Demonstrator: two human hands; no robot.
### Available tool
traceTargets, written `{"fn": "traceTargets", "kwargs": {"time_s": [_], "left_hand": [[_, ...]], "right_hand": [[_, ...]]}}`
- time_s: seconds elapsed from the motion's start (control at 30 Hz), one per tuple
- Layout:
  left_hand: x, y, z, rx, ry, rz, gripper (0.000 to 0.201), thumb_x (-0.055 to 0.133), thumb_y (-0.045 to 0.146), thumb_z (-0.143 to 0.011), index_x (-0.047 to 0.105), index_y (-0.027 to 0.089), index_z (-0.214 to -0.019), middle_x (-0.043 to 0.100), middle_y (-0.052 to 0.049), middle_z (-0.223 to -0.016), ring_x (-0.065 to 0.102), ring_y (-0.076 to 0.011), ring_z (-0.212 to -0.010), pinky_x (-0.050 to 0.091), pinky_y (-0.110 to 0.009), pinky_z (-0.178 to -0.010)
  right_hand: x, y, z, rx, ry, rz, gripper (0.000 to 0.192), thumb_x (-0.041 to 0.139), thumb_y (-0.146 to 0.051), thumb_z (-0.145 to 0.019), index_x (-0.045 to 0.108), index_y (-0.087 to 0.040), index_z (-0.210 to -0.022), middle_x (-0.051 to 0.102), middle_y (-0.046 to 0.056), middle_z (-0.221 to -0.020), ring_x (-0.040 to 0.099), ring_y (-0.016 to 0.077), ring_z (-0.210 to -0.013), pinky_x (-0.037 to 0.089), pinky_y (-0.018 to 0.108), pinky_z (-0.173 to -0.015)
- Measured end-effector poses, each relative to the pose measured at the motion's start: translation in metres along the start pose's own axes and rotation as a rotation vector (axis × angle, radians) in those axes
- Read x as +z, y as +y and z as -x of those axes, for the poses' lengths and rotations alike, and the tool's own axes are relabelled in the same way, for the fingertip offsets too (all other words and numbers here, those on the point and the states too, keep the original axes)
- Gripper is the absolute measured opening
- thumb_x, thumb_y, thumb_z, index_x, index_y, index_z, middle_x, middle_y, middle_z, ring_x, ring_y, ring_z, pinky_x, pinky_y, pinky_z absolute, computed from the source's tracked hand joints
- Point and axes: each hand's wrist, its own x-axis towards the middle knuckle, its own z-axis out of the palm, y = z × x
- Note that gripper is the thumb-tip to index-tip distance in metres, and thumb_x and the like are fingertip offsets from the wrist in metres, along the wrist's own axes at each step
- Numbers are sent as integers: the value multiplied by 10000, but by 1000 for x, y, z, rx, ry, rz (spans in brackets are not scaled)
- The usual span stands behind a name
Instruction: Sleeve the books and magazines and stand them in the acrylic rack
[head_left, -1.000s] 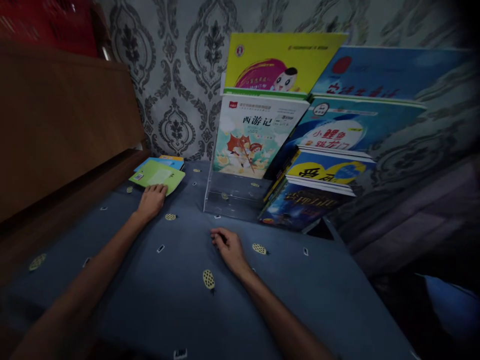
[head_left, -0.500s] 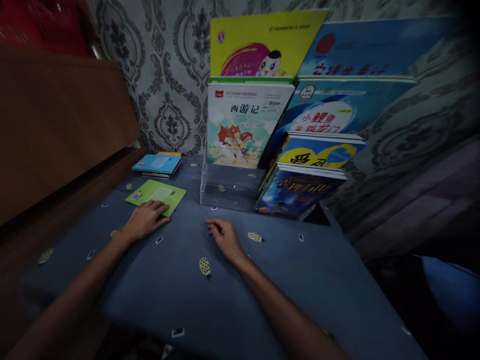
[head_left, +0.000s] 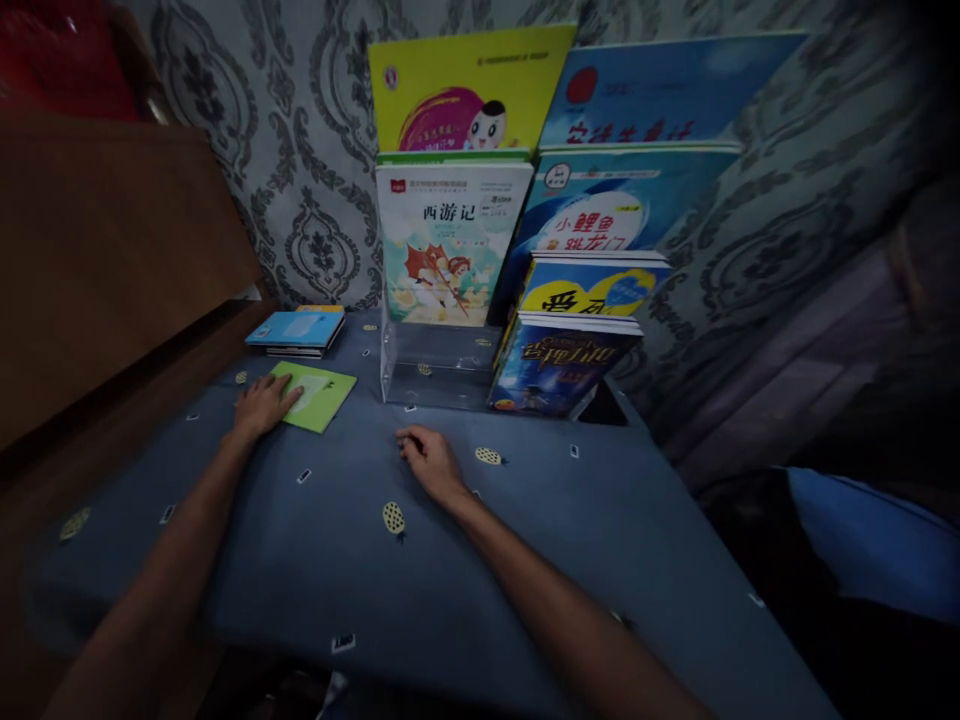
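Green thin flat booklet point(head_left: 319, 396) under left hand point(head_left: 262, 405), fingers flat, right hand point(head_left: 427, 462) loosely curled on blue patterned cloth point(head_left: 450, 570)

The green booklet point(head_left: 313, 394) under the left hand point(head_left: 264, 404) looks like thin matt paper. The table cover point(head_left: 465, 560) is soft blue cloth — matt, printed with small motifs. The stand point(head_left: 439, 365) is clear plastic, smooth and glossy. The displayed books point(head_left: 450, 240) have slick, shiny paper covers. The panel point(head_left: 112, 260) at left is smooth brown wood.
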Motion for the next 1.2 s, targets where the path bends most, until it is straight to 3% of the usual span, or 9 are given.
{"fn": "traceTargets", "kwargs": {"time_s": [0.27, 0.47, 0.6, 0.9, 1.07, 1.2], "left_hand": [[-3, -6, 17, 54, -3, 27, 640, 303, 609, -975, 510, 287, -1489, 455, -99, -1580, 435, -347, -1434, 410, -532, -1119], [-5, -4, 35, 110, 7, 42, 615, 352, 614, -970, 549, 297, -1458, 489, -83, -1561, 489, -343, -1388, 428, -501, -1108], [-8, 1, 54, 161, 6, 43, 611, 346, 608, -984, 545, 283, -1461, 479, -89, -1570, 466, -333, -1419, 436, -497, -1104], [-14, 14, 94, 209, 8, 6, 588, 374, 584, -986, 542, 286, -1464, 487, -80, -1567, 459, -319, -1429, 453, -470, -1091], [-25, 14, 92, 273, -79, -121, 672, 412, 610, -948, 460, 259, -1520, 456, -117, -1584, 445, -359, -1433, 471, -508, -1042], [-34, 16, 78, 435, -151, -222, 628, 393, 510, -973, 478, 185, -1504, 547, -175, -1497, 583, -347, -1307, 490, -434, -1009]], "right_hand": [[-2, -11, 1, -29, -10, 178, 325, 464, -59, -881, 725, -167, -1042, 749, 82, -1042, 700, 197, -961, 543, 319, -884], [-26, -18, 14, -80, -69, 375, 336, 533, -122, -910, 670, -162, -1214, 621, 149, -1416, 530, 261, -1357, 353, 446, -1167], [-55, -7, 32, -43, -78, 484, 393, 545, -211, -951, 599, -139, -1334, 504, 208, -1535, 424, 302, -1465, 198, 563, -1234], [-150, 28, 81, 138, -15, 854, 508, 410, -364, -1023, 513, -116, -1453, 475, 191, -1564, 386, 279, -1495, 253, 532, -1222], [-204, 56, 110, 239, 75, 994, 526, 360, -378, -1025, 506, -111, -1454, 476, 188, -1564, 403, 279, -1479, 295, 517, -1196], [-225, 71, 121, 290, 152, 1061, 524, 356, -384, -1016, 530, -110, -1427, 510, 200, -1533, 441, 298, -1444, 317, 532, -1174]]}}
